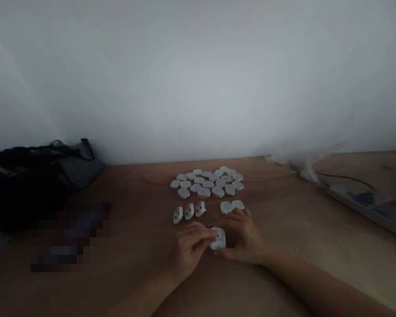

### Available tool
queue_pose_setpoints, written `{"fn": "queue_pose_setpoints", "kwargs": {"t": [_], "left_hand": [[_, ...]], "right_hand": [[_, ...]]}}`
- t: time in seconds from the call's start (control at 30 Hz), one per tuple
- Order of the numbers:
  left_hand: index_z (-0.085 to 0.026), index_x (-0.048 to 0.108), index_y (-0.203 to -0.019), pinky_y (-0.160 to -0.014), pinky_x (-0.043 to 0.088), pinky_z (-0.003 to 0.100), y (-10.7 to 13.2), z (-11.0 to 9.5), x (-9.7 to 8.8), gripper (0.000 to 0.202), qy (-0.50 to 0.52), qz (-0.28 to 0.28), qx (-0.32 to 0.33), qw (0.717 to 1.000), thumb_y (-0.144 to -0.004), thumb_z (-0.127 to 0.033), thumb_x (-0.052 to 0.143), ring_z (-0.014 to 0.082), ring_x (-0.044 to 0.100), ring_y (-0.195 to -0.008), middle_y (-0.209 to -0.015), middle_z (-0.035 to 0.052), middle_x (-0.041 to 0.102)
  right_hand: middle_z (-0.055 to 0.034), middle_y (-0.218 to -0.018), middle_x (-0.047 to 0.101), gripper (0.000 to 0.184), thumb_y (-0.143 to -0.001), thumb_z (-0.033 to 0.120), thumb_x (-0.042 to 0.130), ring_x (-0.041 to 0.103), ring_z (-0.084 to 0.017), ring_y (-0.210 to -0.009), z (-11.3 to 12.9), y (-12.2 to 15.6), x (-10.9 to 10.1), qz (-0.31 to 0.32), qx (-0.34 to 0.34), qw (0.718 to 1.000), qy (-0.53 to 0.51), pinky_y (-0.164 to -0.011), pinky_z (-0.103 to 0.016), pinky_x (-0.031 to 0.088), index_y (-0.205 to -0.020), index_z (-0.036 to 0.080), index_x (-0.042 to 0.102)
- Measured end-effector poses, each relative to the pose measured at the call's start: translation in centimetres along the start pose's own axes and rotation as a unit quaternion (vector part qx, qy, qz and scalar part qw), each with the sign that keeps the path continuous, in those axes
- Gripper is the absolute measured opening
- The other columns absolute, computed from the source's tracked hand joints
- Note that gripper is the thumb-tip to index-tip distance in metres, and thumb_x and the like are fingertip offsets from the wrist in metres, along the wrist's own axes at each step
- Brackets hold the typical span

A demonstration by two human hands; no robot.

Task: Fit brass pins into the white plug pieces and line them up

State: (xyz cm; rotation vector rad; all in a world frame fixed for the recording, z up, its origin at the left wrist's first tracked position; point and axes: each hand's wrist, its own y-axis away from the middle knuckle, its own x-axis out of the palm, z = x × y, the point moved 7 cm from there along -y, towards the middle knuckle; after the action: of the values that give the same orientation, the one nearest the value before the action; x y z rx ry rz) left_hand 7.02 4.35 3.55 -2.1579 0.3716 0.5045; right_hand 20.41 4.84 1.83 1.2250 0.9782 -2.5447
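Note:
A white socket piece with rounded corners and small holes in its face is between my two hands, low in the middle of the view. My right hand curves around its right side, thumb below and fingers above. My left hand is closed in a pinch, its fingertips against the left part of the face; whatever they pinch is hidden. Just beyond, three similar pieces stand on edge, one of them a white piece with dark holes. Two more lie flat behind my right fingers, including a white piece.
Several white pieces lie clustered on the brown table toward the wall. A black bag stands at left, near a pixelated dark object. At right are a power strip, a cable and clear plastic.

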Motion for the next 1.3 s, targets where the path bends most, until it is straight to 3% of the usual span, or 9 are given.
{"fn": "queue_pose_setpoints", "kwargs": {"t": [0.33,0.47,0.57,0.67,0.8,0.93,1.07,1.2,1.3], "left_hand": [[-0.019,0.069,-0.089,-0.07,0.053,0.027,0.1,0.5,-0.1,0.012,-0.007,0.004,-0.016,1.0,-0.083,-0.022,0.06,0.017,0.064,-0.076,-0.08,0.006,0.07],[-0.016,0.065,-0.092,-0.069,0.052,0.027,0.6,2.4,-0.7,0.015,-0.017,-0.022,-0.157,0.987,-0.084,-0.026,0.056,0.0176,0.064,-0.076,-0.084,0.0055,0.069],[-0.015,0.062,-0.09,-0.055,0.05,0.024,1.3,3.9,0.5,0.021,0.051,0.032,-0.268,0.962,-0.085,-0.034,0.053,0.0161,0.063,-0.063,-0.074,0.0036,0.067],[-0.013,0.062,-0.091,-0.054,0.049,0.024,1.6,4.4,1.9,0.024,0.121,0.07,-0.328,0.934,-0.081,-0.034,0.057,0.0164,0.062,-0.063,-0.076,0.0057,0.068],[-0.011,0.061,-0.089,-0.051,0.045,0.022,1.7,4.8,2.5,0.024,0.174,0.049,-0.372,0.91,-0.078,-0.032,0.059,0.0139,0.059,-0.057,-0.073,0.0055,0.067],[-0.012,0.062,-0.091,-0.053,0.045,0.024,1.5,5.0,1.9,0.025,0.142,0.057,-0.35,0.924,-0.081,-0.034,0.055,0.0135,0.056,-0.056,-0.069,0.0035,0.065],[-0.015,0.067,-0.081,-0.063,0.044,0.026,0.8,4.6,0.5,0.012,-0.027,0.088,-0.248,0.964,-0.079,-0.024,0.058,0.0158,0.057,-0.068,-0.077,0.0038,0.062],[-0.019,0.07,-0.086,-0.065,0.044,0.024,0.8,4.1,1.1,0.012,-0.055,0.167,-0.184,0.967,-0.078,-0.018,0.06,0.0151,0.057,-0.073,-0.083,0.0032,0.059],[-0.019,0.069,-0.087,-0.066,0.044,0.025,1.1,4.0,1.7,0.014,-0.056,0.195,-0.181,0.962,-0.074,-0.021,0.067,0.0159,0.057,-0.075,-0.085,0.0031,0.059]], "right_hand": [[-0.0009,-0.081,0.066,0.041,-0.057,0.051,0.072,0.054,-0.022,-0.08,-0.1,-0.1,-0.4,-0.014,0.012,1.0,0.001,-0.075,-0.036,0.03,-0.088,0.026,0.066],[-0.002,-0.085,0.067,0.042,-0.058,0.05,0.072,0.054,-0.023,-0.082,0.0,-0.1,-0.6,-0.01,0.011,1.0,0.009,-0.076,-0.037,0.03,-0.092,0.026,0.066],[-0.0016,-0.086,0.067,0.043,-0.058,0.05,0.072,0.053,-0.022,-0.082,0.1,-0.1,-0.6,-0.005,-0.001,1.0,0.016,-0.076,-0.036,0.029,-0.093,0.026,0.066],[-0.0015,-0.087,0.067,0.044,-0.06,0.051,0.072,0.053,-0.022,-0.083,0.4,-0.1,-0.6,-0.013,-0.014,1.0,0.02,-0.077,-0.036,0.028,-0.095,0.026,0.065],[-0.0011,-0.087,0.067,0.047,-0.06,0.052,0.072,0.053,-0.022,-0.084,0.6,-0.1,-0.6,-0.005,-0.012,1.0,0.009,-0.077,-0.036,0.028,-0.098,0.026,0.062],[-0.0009,-0.088,0.066,0.044,-0.06,0.045,0.073,0.053,-0.023,-0.085,0.0,-0.1,-0.9,-0.006,0.007,1.0,0.002,-0.078,-0.036,0.029,-0.097,0.026,0.061],[-0.005,-0.097,0.065,0.044,-0.063,0.04,0.071,0.053,-0.026,-0.092,-1.8,0.2,-1.8,-0.039,0.035,0.998,0.026,-0.079,-0.037,0.03,-0.101,0.024,0.059],[-0.0067,-0.099,0.065,0.042,-0.064,0.039,0.069,0.053,-0.026,-0.092,-3.1,0.5,-2.1,-0.048,0.054,0.996,0.045,-0.08,-0.038,0.031,-0.1,0.022,0.059],[-0.0065,-0.098,0.065,0.042,-0.062,0.041,0.07,0.053,-0.026,-0.093,-3.1,0.5,-1.9,-0.043,0.058,0.996,0.043,-0.081,-0.039,0.031,-0.1,0.023,0.06]]}}
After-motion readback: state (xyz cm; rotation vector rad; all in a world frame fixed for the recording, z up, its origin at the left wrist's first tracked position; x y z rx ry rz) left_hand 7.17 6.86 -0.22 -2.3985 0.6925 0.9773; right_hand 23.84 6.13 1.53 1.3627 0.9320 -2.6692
